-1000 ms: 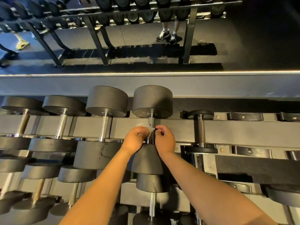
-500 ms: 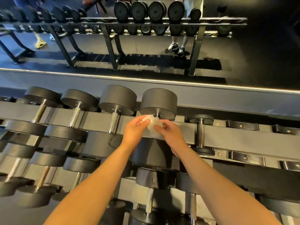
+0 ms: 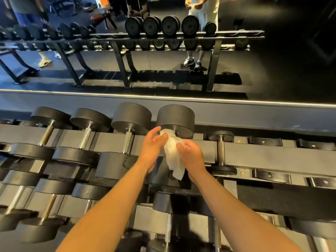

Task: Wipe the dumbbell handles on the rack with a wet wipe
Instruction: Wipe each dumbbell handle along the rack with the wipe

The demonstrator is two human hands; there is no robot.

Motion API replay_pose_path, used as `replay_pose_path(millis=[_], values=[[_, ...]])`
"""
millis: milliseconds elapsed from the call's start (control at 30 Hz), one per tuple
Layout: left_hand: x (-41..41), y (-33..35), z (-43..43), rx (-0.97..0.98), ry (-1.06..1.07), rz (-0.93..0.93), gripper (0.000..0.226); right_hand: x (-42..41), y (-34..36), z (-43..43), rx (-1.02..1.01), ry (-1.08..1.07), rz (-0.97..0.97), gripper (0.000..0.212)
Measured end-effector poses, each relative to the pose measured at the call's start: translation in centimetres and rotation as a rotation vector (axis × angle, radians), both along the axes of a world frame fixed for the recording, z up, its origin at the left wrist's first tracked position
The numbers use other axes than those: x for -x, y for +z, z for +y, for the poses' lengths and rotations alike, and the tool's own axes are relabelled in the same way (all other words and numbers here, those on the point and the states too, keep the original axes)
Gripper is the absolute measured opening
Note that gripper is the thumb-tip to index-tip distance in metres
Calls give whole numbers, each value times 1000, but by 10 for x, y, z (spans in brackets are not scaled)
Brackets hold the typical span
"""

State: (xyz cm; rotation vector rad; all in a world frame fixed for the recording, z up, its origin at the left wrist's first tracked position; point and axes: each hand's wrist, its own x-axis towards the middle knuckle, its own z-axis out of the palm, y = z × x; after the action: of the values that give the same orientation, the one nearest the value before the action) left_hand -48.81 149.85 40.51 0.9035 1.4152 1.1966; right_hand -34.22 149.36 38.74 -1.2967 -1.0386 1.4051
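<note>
left fingers (image 3: 163, 136): curled, tips pinching the upper end of the wet wipe (image 3: 172, 155).
right fingers (image 3: 181, 147): curled, clamped on the wipe's middle from the right.
wet wipe: white, crumpled, hanging between left hand (image 3: 151, 150) and right hand (image 3: 193, 158) at the frame's centre, lower corner loose.
dumbbell (image 3: 175, 118): directly behind the wipe; its handle is hidden by the hands.
rack (image 3: 254, 151): top tier; small dumbbell (image 3: 221, 151) just right of the hands.
</note>
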Motion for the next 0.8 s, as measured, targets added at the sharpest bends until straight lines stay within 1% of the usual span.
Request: replay_pose_path(millis=[67,133,200,233,300,400,467,500,567,667,800], values=[[-5,-5,-2,70,-40,-56,51,-1,0,-2,9,-14,54,9],[-9,-9,-4,107,-44,-76,50,-2,-2,-3,36,-41,47,10],[-11,-14,-6,99,-5,-77,44,-4,-1,-5,44,-60,11,9],[-12,-14,-6,90,14,-61,41,-5,0,-6,54,-68,-4,11],[-11,-17,-8,73,24,32,38,-6,2,-8,75,-64,3,15],[-10,-20,-13,40,-17,132,33,-8,2,-14,88,23,80,12],[-11,-21,-17,34,-36,148,33,-8,1,-17,86,83,129,20],[-12,-21,-19,39,-47,147,35,-8,0,-19,83,97,105,22],[-15,-21,-22,47,-66,125,36,-9,2,-21,63,93,47,23],[-20,-21,-28,33,-85,88,30,-9,-1,-23,66,78,74,19],[-25,-23,-30,5,-68,160,36,-10,-7,-25,83,74,91,19]])
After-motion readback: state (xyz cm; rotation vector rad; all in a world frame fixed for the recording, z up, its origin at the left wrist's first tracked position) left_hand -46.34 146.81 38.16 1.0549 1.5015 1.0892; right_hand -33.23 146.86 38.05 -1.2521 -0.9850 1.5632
